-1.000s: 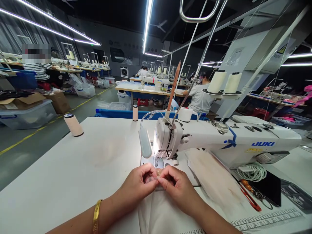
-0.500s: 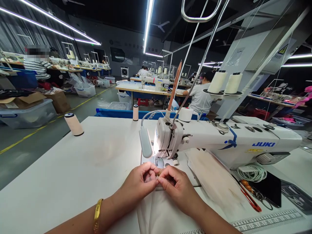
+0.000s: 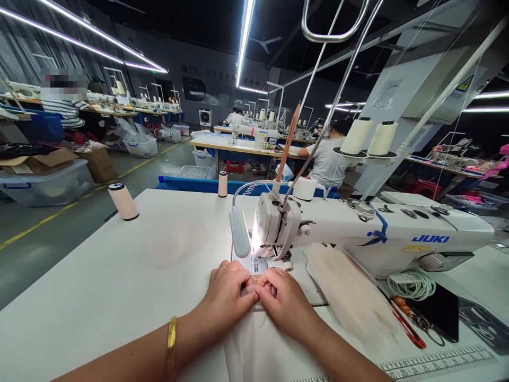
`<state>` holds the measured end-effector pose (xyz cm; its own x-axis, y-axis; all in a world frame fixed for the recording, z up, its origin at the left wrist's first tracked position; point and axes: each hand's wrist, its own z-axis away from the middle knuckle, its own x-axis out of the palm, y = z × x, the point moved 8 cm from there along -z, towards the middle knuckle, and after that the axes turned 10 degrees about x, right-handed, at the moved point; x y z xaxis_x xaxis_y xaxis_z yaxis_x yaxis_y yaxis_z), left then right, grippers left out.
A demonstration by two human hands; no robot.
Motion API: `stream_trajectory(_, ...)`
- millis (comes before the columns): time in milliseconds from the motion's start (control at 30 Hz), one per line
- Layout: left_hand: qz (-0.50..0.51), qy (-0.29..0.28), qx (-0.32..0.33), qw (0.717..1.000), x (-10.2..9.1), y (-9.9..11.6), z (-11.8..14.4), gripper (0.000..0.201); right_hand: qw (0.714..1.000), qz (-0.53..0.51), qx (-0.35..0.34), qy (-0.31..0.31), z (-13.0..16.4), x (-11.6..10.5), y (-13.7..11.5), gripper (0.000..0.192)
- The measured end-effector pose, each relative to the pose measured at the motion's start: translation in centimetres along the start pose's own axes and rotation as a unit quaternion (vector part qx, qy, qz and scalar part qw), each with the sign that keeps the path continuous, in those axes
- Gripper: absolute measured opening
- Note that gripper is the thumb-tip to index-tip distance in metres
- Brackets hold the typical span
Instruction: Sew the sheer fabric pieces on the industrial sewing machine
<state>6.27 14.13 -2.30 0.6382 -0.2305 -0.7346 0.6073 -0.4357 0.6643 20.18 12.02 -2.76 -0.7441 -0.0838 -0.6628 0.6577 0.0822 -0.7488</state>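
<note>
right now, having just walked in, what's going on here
A person's left hand and right hand pinch pale cloth, fingertips close together, on the near side of the sewing machine. What exactly lies between the fingertips is too small to tell. A phone and ruler lie to the right; two spools are off to the left.

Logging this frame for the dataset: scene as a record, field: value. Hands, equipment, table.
left hand: pinching pale fabric, gold bracelet on wrist
right hand: pinching same fabric, fingertips close beside the left's
equipment: white JUKI sewing machine, lamp at its head
table, left: two peach thread cones
table, right: pale material, coiled white cable, black flat device, ruler
unclear: exactly which edge is pinched
</note>
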Motion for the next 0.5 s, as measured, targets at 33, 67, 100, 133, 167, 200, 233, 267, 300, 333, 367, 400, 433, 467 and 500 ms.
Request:
stream_trajectory(33, -0.026, 0.010, 0.014, 1.000, 0.0, 0.0, -0.1, 0.018, 1.000, 0.022, -0.011, 0.008, -0.2, 0.2, 0.0, 0.019)
stream_trajectory(67, -0.049, 0.023, 0.042, 0.998, -0.1, 0.3, -0.1, 0.013, 0.999, 0.039, -0.021, 0.016, -0.4, 0.3, -0.1, 0.021)
stream_trajectory(100, -0.072, 0.035, 0.080, 0.994, -0.1, 0.6, -0.1, 0.010, 0.998, 0.051, -0.028, 0.024, -0.6, 0.4, 0.0, 0.021)
stream_trajectory(133, -0.094, 0.043, 0.125, 0.987, 0.0, 1.1, 0.0, 0.006, 0.997, 0.058, -0.030, 0.032, -0.8, 0.4, 0.1, 0.020)
stream_trajectory(167, -0.116, 0.042, 0.172, 0.977, 0.2, 1.6, 0.2, 0.006, 0.997, 0.062, -0.027, 0.040, -0.9, 0.4, 0.2, 0.019)
stream_trajectory(200, -0.135, 0.037, 0.213, 0.967, 0.4, 2.0, 0.4, 0.012, 0.997, 0.065, -0.023, 0.046, -1.0, 0.4, 0.4, 0.017)
stream_trajectory(233, -0.151, 0.028, 0.244, 0.958, 0.7, 2.3, 0.6, 0.018, 0.996, 0.067, -0.018, 0.051, -1.0, 0.3, 0.5, 0.016)
stream_trajectory(267, -0.164, 0.022, 0.263, 0.951, 0.8, 2.5, 0.8, 0.022, 0.996, 0.069, -0.016, 0.055, -1.0, 0.2, 0.6, 0.015)
stream_trajectory(300, -0.173, 0.018, 0.273, 0.946, 0.9, 2.5, 0.9, 0.024, 0.995, 0.073, -0.018, 0.060, -0.8, 0.1, 0.7, 0.014)
stream_trajectory(333, -0.179, 0.017, 0.277, 0.944, 0.8, 2.5, 0.9, 0.023, 0.994, 0.081, -0.026, 0.065, -0.7, 0.0, 0.6, 0.014)
stream_trajectory(367, -0.184, 0.016, 0.276, 0.943, 0.8, 2.5, 0.9, 0.023, 0.992, 0.091, -0.040, 0.072, -0.4, -0.1, 0.5, 0.014)
stream_trajectory(400, -0.187, 0.015, 0.273, 0.944, 0.7, 2.5, 0.8, 0.022, 0.990, 0.102, -0.058, 0.076, -0.2, -0.2, 0.3, 0.014)
stream_trajectory(433, -0.187, 0.013, 0.271, 0.944, 0.6, 2.5, 0.8, 0.021, 0.988, 0.113, -0.076, 0.077, 0.1, -0.3, 0.1, 0.015)
stream_trajectory(467, -0.186, 0.012, 0.269, 0.945, 0.6, 2.5, 0.7, 0.020, 0.985, 0.124, -0.094, 0.073, 0.4, -0.2, -0.1, 0.017)
stream_trajectory(500, -0.185, 0.010, 0.266, 0.946, 0.6, 2.5, 0.7, 0.019, 0.983, 0.133, -0.110, 0.068, 0.6, -0.1, -0.2, 0.020)
